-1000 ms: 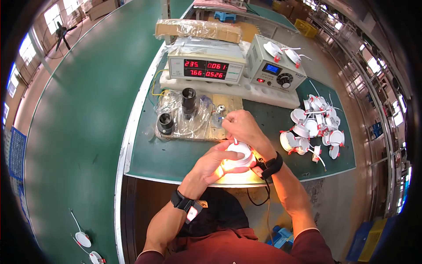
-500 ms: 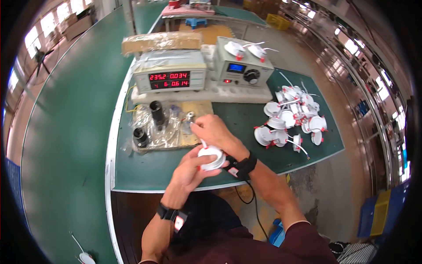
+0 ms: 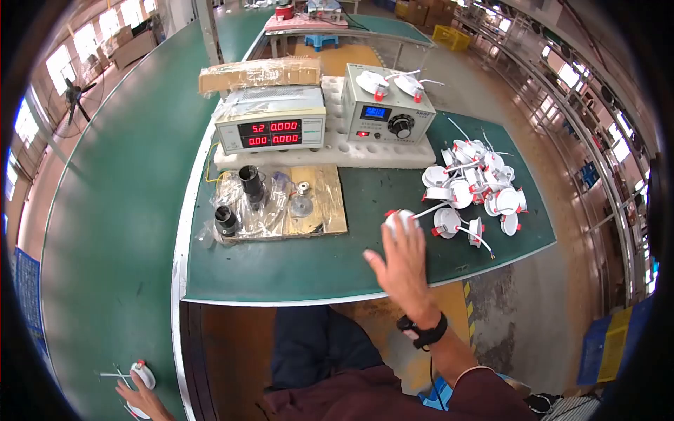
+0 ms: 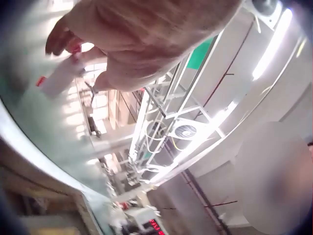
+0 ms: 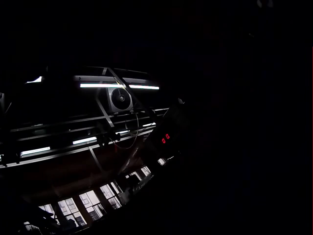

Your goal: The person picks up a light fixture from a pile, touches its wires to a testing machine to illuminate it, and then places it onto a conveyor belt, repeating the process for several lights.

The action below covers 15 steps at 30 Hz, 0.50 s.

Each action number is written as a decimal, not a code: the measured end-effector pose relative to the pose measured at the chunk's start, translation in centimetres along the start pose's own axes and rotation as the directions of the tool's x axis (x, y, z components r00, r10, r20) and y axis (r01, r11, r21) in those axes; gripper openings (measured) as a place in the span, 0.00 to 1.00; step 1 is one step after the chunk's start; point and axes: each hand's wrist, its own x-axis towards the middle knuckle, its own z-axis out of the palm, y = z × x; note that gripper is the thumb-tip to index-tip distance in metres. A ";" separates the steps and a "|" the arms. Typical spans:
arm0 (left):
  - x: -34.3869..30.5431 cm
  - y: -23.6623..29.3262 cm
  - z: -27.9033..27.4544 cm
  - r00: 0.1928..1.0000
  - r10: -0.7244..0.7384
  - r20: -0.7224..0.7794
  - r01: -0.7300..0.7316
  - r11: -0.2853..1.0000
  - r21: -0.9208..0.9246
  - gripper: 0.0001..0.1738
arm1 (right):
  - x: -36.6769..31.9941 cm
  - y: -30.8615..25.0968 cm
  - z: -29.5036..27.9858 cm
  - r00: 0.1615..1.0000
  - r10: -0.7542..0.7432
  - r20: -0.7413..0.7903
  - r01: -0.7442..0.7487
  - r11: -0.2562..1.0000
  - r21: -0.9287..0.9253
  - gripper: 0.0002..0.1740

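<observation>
In the head view, my right hand point(image 3: 404, 263) lies over a white downlight point(image 3: 401, 217) with a red clip, its fingers straight and the thumb spread apart. The lamp's white cable runs right toward a heap of downlights point(image 3: 477, 175). At the lower left, my left hand point(image 3: 145, 403) reaches among downlights on the long green bench, its fingers at a lamp point(image 3: 142, 375) with a red clip. A second lamp there is partly hidden under the hand. The left wrist view has this hand point(image 4: 142, 41) above a blurred white lamp point(image 4: 61, 76). Darkness hides the right hand in its wrist view.
A power meter point(image 3: 270, 133) with red digits and a grey regulator box point(image 3: 390, 105) stand at the back on white foam point(image 3: 326, 156). Two downlights lie on the box. A wooden board point(image 3: 326, 203) carries black cylinders point(image 3: 250, 184) and a small metal fixture point(image 3: 302, 200).
The hands, earlier together over a downlight at the board, have parted. The right moved right with the lamp toward the heap; the left went to the lower-left bench. Meter readings dropped to mostly zeros.
</observation>
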 end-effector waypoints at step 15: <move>-17.7 29.6 -2.5 0.662 0.713 0.230 -0.229 0.485 -0.844 0.18 | 4.8 -5.5 3.7 0.905 0.040 0.423 -0.421 0.217 0.881 0.15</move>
